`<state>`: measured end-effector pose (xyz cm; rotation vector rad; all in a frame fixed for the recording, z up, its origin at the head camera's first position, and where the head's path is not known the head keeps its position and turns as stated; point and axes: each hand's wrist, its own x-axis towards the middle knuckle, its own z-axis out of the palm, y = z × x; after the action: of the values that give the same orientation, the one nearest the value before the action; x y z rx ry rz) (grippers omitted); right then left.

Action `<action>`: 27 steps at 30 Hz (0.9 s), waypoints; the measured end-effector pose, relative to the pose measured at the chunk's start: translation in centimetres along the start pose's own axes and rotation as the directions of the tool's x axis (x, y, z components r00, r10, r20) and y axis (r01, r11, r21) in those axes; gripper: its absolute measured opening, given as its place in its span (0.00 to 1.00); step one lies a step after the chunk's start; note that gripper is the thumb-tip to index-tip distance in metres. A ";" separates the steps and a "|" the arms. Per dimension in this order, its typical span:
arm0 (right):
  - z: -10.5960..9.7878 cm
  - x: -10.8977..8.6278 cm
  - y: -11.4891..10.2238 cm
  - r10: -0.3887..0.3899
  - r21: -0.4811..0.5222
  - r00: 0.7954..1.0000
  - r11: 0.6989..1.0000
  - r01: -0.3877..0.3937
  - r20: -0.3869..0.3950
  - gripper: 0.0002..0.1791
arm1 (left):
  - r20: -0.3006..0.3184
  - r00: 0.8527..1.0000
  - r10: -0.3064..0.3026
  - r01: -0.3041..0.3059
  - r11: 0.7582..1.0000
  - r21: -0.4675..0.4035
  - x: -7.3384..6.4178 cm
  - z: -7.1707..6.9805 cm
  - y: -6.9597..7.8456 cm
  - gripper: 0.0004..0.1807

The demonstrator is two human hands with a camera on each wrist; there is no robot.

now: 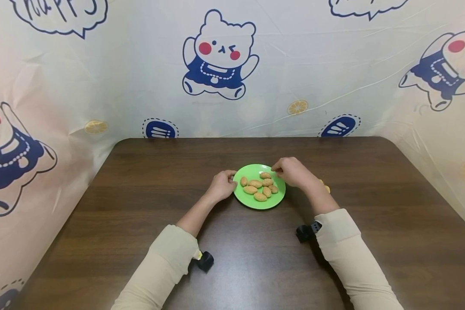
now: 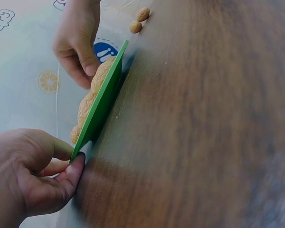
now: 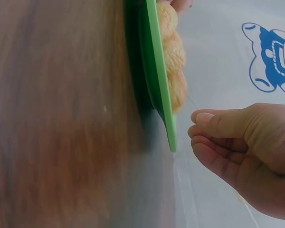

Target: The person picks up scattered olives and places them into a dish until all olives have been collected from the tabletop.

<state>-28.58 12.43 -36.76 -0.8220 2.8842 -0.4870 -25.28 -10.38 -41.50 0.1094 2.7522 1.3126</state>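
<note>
A round green plate (image 1: 240, 200) on the table holds several tan peanuts in their shells (image 1: 260, 196). My left hand (image 1: 221, 186) pinches the plate's left rim, thumb on one side and fingers on the other, as the left wrist view shows. Over the plate's upper right edge is my right hand (image 1: 292, 171), its thumb and fingertips bent toward each other close above the rim. In the right wrist view nothing shows between the right hand's fingers (image 3: 213, 121), and they stand apart from the row of peanuts (image 3: 173, 57).
Beyond the plate to the right, partly behind my right forearm, more peanut shells (image 1: 326, 187) lie on the dark wooden table (image 1: 147, 189). A printed cloth (image 1: 131, 77) with bear drawings hangs around the table's back and sides. Small black cameras (image 1: 206, 261) sit at both wrists.
</note>
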 end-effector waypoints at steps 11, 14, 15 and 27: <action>-0.9 -1.8 1.6 0.023 0.002 0.999 1.000 -0.023 -0.039 0.11 | 0.004 1.000 -0.003 0.003 1.000 0.003 0.2 0.1 -0.1 0.20; -1.1 -2.4 2.1 0.034 0.011 0.998 0.999 -0.033 -0.046 0.11 | -0.001 1.000 -0.004 0.004 1.000 0.006 0.2 0.1 -0.1 0.20; -1.2 -2.7 2.2 0.037 0.015 0.998 0.999 -0.036 -0.049 0.11 | -0.002 1.000 -0.003 0.003 1.000 0.009 0.1 0.1 -0.1 0.20; -2.6 -6.1 4.0 0.122 0.010 0.992 0.993 -0.122 -0.011 0.13 | 0.001 1.000 -0.006 0.006 1.000 -0.002 0.1 0.0 0.0 0.20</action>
<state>-25.87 19.55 -35.56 -0.6387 2.9180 -0.4938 -25.33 -10.36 -41.53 0.1022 2.7482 1.3134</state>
